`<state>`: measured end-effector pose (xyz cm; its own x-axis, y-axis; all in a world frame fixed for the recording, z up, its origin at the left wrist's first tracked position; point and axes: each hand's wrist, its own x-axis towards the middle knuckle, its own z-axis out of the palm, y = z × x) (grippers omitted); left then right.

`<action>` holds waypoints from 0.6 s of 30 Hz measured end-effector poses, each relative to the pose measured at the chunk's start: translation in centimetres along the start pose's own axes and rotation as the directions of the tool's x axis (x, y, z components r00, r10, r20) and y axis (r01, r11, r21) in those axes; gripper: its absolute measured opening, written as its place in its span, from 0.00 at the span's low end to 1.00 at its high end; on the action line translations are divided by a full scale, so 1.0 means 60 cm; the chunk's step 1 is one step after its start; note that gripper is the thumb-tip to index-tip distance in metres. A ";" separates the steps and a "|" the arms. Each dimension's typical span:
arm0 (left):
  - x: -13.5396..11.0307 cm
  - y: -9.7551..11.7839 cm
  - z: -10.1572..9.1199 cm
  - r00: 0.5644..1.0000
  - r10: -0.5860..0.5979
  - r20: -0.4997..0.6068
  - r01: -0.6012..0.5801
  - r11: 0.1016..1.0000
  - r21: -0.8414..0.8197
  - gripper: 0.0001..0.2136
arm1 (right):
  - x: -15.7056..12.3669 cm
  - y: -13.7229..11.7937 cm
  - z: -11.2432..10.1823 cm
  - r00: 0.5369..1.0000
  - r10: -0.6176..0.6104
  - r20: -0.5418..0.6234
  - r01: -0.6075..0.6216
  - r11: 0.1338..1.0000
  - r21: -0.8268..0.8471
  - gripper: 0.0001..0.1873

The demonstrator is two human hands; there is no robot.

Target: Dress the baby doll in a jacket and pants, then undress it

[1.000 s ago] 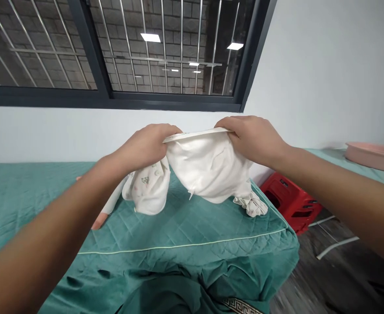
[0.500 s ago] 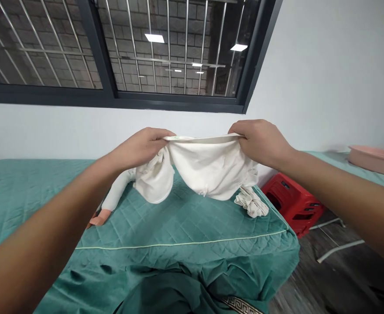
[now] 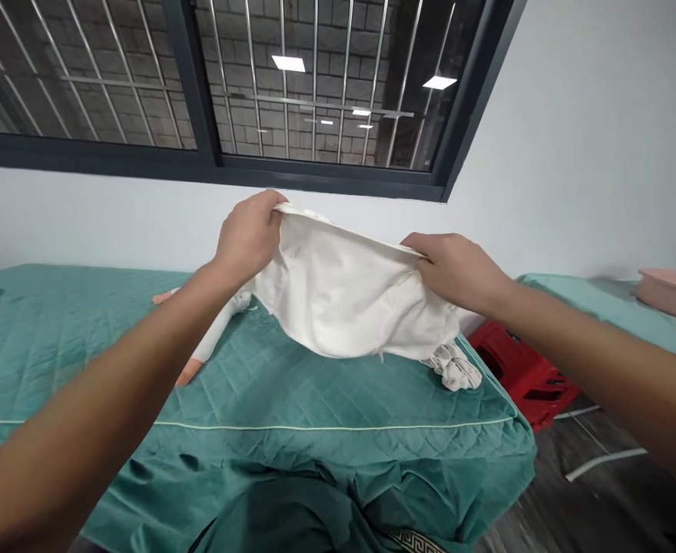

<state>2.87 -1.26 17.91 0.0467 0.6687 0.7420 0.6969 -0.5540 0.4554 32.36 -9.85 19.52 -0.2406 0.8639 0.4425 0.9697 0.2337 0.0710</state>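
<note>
A small white cloth garment (image 3: 338, 292) hangs stretched between my hands above the bed. My left hand (image 3: 251, 234) pinches its upper left corner, held higher than the other side. My right hand (image 3: 458, 269) grips the right end of the same top edge. Below, the cloth hangs in soft folds, and a short tie shows at its lower edge. Behind my left forearm lies a doll (image 3: 214, 338) in white clothing, mostly hidden by my arm and the garment. A crumpled white cloth piece (image 3: 458, 369) rests on the bed below my right hand.
The bed has a green quilted cover (image 3: 315, 399) with pale piping. Right of it are a red plastic stool (image 3: 522, 376) and a light green surface (image 3: 591, 311) bearing a pink basin (image 3: 672, 292). A barred window (image 3: 326, 84) is in the wall ahead.
My left hand has risen and moved slightly left, while my right hand sits a little lower. The garment now hangs wider and more spread out, with its top edge slanting down to the right.
</note>
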 end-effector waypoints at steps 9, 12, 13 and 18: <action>-0.041 -0.010 0.010 0.952 0.124 0.281 -0.131 0.991 0.007 0.12 | -0.011 0.021 0.033 0.993 0.099 -0.060 -0.081 0.965 0.250 0.18; -0.050 -0.034 0.022 0.895 0.116 0.430 -0.237 0.942 0.237 0.12 | -0.014 0.041 0.056 0.994 0.105 0.014 -0.106 0.990 0.098 0.19; -0.056 -0.046 0.028 0.888 0.071 0.453 -0.227 0.927 0.298 0.12 | -0.017 0.050 0.069 0.994 0.100 0.047 -0.101 0.994 0.039 0.19; -0.106 -0.114 0.054 0.719 -0.196 0.666 -0.062 0.937 0.342 0.16 | -0.059 0.084 0.155 0.950 0.105 0.294 -0.117 0.993 0.021 0.20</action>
<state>0.09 -0.12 8.48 0.3742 0.9200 0.1168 0.8955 -0.3912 0.2123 37.72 -7.59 9.97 -0.1387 0.9766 0.1645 0.9901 0.1407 -0.0004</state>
